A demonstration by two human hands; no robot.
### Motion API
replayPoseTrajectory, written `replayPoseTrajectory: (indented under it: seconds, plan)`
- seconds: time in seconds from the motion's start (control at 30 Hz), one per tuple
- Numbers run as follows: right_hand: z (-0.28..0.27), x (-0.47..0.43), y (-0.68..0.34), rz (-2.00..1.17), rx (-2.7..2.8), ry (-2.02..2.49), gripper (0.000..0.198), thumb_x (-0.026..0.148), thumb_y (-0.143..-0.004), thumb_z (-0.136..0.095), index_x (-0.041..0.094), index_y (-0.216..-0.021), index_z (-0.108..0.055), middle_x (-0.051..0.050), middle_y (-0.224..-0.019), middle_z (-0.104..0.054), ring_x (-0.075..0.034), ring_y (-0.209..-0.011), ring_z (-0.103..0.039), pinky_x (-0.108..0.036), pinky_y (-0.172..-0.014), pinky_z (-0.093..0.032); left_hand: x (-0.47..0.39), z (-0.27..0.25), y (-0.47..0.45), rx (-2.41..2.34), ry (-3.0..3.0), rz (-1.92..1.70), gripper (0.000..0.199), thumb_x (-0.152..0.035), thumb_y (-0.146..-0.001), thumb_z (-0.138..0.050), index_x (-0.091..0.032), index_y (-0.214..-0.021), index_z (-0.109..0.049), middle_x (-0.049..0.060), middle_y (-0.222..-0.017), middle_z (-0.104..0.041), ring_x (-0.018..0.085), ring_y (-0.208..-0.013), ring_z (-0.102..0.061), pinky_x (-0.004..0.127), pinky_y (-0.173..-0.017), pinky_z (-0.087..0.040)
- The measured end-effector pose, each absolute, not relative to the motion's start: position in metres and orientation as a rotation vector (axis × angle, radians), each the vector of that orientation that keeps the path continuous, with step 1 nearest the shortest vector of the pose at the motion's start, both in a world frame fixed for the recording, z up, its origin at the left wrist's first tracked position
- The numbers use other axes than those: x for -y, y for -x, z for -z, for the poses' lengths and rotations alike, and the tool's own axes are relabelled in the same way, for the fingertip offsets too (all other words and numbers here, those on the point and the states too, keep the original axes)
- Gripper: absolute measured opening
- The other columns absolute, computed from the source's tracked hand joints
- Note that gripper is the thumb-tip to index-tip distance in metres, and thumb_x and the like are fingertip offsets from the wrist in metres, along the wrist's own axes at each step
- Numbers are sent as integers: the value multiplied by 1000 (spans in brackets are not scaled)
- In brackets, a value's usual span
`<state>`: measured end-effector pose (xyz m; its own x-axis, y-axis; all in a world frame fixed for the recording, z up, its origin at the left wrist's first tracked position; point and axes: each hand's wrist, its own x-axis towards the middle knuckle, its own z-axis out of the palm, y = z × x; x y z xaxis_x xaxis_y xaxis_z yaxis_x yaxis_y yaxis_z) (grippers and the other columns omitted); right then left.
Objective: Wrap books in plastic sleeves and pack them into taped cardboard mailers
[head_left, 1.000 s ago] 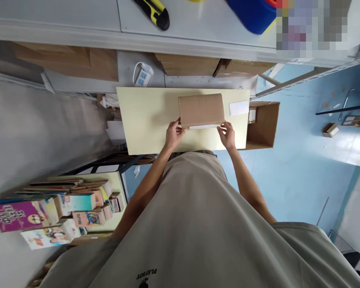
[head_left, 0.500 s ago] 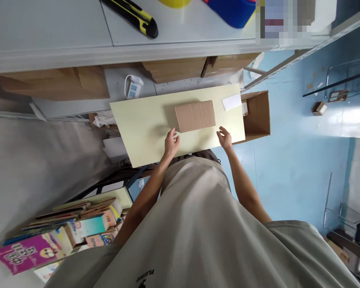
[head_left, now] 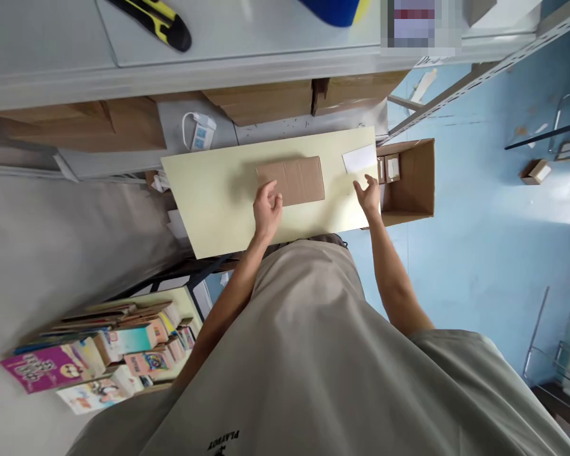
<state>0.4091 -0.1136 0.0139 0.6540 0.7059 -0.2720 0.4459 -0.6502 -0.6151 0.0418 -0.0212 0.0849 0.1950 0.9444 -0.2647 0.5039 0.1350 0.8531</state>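
Note:
On the pale yellow tabletop [head_left: 209, 215] lies a closed brown cardboard box [head_left: 299, 180]. My left hand [head_left: 268, 212] hovers at the box's near left corner, fingers curved and apart with nothing in them; whether it touches the cardboard I cannot tell. To the right of the box, my right hand [head_left: 368, 194] is raised over the table, thumb and fingers apart and holding nothing. Just beyond its fingertips lies a white sheet of paper [head_left: 360, 159], flat near the table's right end.
A large open carton [head_left: 418, 180] with small boxes inside stands off the table's right end. Behind are a power strip [head_left: 202, 132] and a grey shelf [head_left: 247, 76] bearing a yellow-black box cutter [head_left: 159, 22]. Books [head_left: 123, 348] fill a rack at lower left.
My right hand has moved away from me and rightward, toward the white paper. My left hand has shifted forward to overlap the box's corner. The whole view has shifted slightly.

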Motion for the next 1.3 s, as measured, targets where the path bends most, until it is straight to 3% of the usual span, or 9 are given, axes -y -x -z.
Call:
replayPoseTrajectory:
  seconds: [0.2,0.4,0.53,0.7,0.8,0.9,1.03,1.17,1.3]
  plan:
    - [24,67,-472,-650,930,2447,67,61,-108,-79,11,-151,-71,-31,-158,-66,-47,-157,-62,-73,-136,-50,40,-106,-134,-1201,-1422,-462,38,-34,-118,-64,-22,-152,-73,17,-159,-79,30,-143,-79,50,-130,-63]
    - [54,47,-499,-724,821,2428,53,64,-107,-82,20,-137,-75,-22,-146,-67,-45,-150,-67,-71,-128,-58,41,-57,-218,-1186,-1252,-305,48,-28,-110,-75,-22,-157,-71,19,-168,-72,35,-149,-76,56,-130,-62]
    - [59,48,-496,-709,819,2445,47,57,-109,-82,22,-139,-73,-19,-150,-66,-41,-149,-66,-64,-128,-60,25,-16,-261,-1266,-1102,-230,67,-19,-104,-79,-23,-169,-63,23,-182,-59,39,-161,-68,59,-133,-58]
    - [59,55,-486,-714,868,2450,42,50,-123,-58,20,-150,-67,-21,-155,-62,-38,-161,-60,-58,-133,-53,7,12,-293,-1264,-888,-186,83,-12,-99,-78,-28,-177,-55,20,-198,-38,36,-170,-59,55,-131,-59]
    - [56,58,-484,-680,866,2423,32,45,-120,-61,25,-144,-70,-17,-148,-66,-37,-154,-64,-58,-130,-56,6,15,-302,-1281,-857,-244,95,-9,-94,-74,-30,-183,-49,17,-198,-40,35,-169,-61,53,-128,-61]
    - [49,59,-487,-729,848,2420,29,45,-124,-54,24,-132,-73,-15,-135,-72,-33,-134,-73,-53,-123,-59,7,12,-305,-1347,-825,-262,100,-7,-93,-70,-29,-187,-44,17,-196,-42,32,-163,-67,50,-126,-63]
    - [40,60,-492,-820,863,2408,38,55,-125,-53,24,-119,-74,-13,-127,-76,-28,-117,-76,-48,-116,-61,6,12,-300,-1360,-869,-223,88,-9,-97,-68,-24,-182,-51,21,-193,-48,29,-157,-71,44,-122,-64]
    - [39,65,-493,-801,953,2388,49,64,-126,-48,26,-115,-77,-13,-125,-77,-29,-113,-76,-49,-112,-64,3,19,-293,-1357,-934,-231,74,-15,-99,-74,-21,-171,-63,26,-184,-57,33,-161,-68,49,-125,-62]
    - [46,70,-492,-742,992,2374,62,73,-125,-40,27,-111,-79,-13,-120,-77,-31,-109,-76,-52,-106,-68,-2,23,-292,-1350,-913,-235,72,-17,-96,-77,-22,-167,-66,23,-179,-63,33,-166,-64,52,-131,-59]
